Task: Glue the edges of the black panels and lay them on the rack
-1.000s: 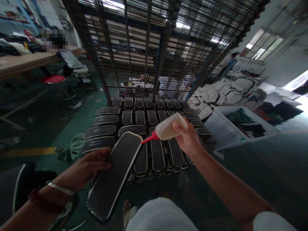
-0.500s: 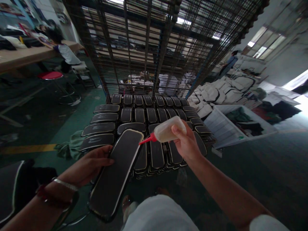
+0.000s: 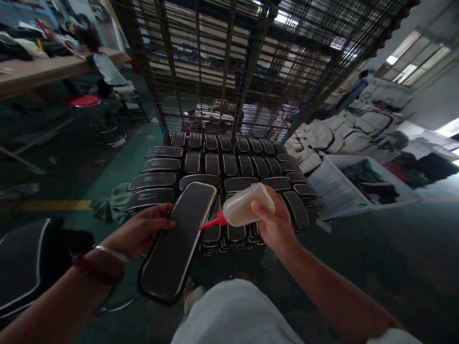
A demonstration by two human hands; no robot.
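At the panel's edges, left hand clamped, nozzle opposite, right hand closed round bottle, broad floor rightward

A gap opens toward the lap between the panel and the right arm, below the bottle. Higher up, the bottle's red tip bars the way along the panel's right edge. The left hand takes up the upper left edge; lower down, a narrow space separates panel from wrist. Beyond, stacks fill the ground up to the rack, whose bars close the far side. Open floor stretches right of the right arm, with the bin behind it.
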